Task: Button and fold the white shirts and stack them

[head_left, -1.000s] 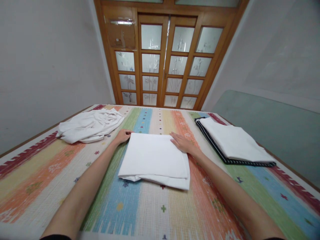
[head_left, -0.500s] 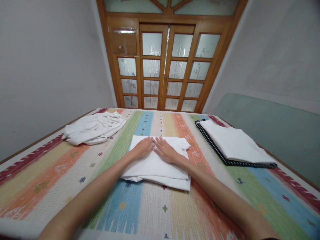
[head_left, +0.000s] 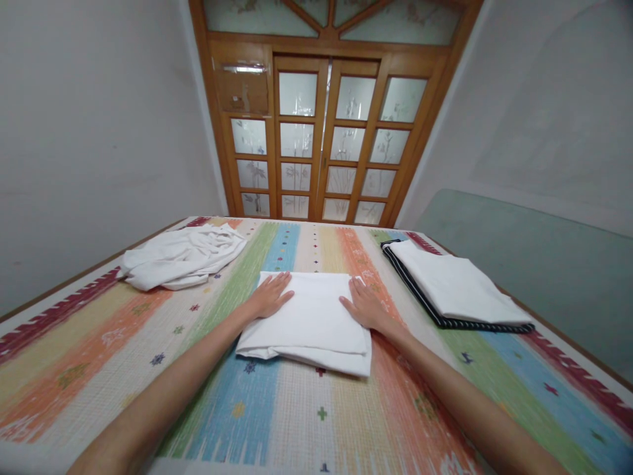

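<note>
A white folded garment (head_left: 309, 316) lies flat in front of me, its lower edge showing uneven layers. My left hand (head_left: 270, 295) rests on its far left corner, palm down with the fingers stretched out. On the far right corner lies my right hand (head_left: 366, 302), also flat, with the thumb spread inward over the cloth. Both hands are open and press on the fabric without gripping it. Part of the garment's right edge is hidden under my right hand.
The table bears a striped, multicoloured cloth (head_left: 297, 402). A crumpled white garment (head_left: 182, 256) lies at the far left. To the right, folded white clothing (head_left: 455, 280) sits on a black striped folded piece (head_left: 420, 297). Wooden glazed doors (head_left: 321, 132) stand beyond the table.
My hands have slid apart from the middle of the garment, the left one to the left corner and the right one to the right corner. The flap sticking out at the right now lies flat or covered.
</note>
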`<control>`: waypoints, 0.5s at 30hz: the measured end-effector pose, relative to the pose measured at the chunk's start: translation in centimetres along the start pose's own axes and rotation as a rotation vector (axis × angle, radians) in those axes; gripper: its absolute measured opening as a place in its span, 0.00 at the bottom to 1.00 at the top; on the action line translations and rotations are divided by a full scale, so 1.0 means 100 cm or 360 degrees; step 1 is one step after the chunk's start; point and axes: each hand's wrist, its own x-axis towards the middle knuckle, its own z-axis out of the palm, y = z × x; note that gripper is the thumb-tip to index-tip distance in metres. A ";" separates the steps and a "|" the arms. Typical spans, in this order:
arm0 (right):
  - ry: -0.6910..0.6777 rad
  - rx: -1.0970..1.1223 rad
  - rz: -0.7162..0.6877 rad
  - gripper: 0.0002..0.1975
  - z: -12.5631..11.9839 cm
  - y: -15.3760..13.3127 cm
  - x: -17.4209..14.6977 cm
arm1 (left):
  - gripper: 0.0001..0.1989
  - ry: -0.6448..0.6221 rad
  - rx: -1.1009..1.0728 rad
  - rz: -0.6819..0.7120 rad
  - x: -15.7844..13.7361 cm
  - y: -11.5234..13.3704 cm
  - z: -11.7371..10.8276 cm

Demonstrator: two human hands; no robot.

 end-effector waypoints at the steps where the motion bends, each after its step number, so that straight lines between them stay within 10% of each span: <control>1: -0.0003 0.0003 0.0012 0.39 -0.002 -0.008 -0.004 | 0.32 0.0011 0.0012 -0.0013 0.004 0.002 0.000; 10: -0.0398 0.0577 -0.0833 0.36 -0.028 -0.144 -0.066 | 0.19 0.0175 0.0178 -0.0064 0.058 0.030 -0.015; 15: -0.0570 0.0572 -0.0703 0.36 -0.033 -0.104 -0.062 | 0.13 0.0211 0.0195 -0.0243 0.045 0.019 -0.028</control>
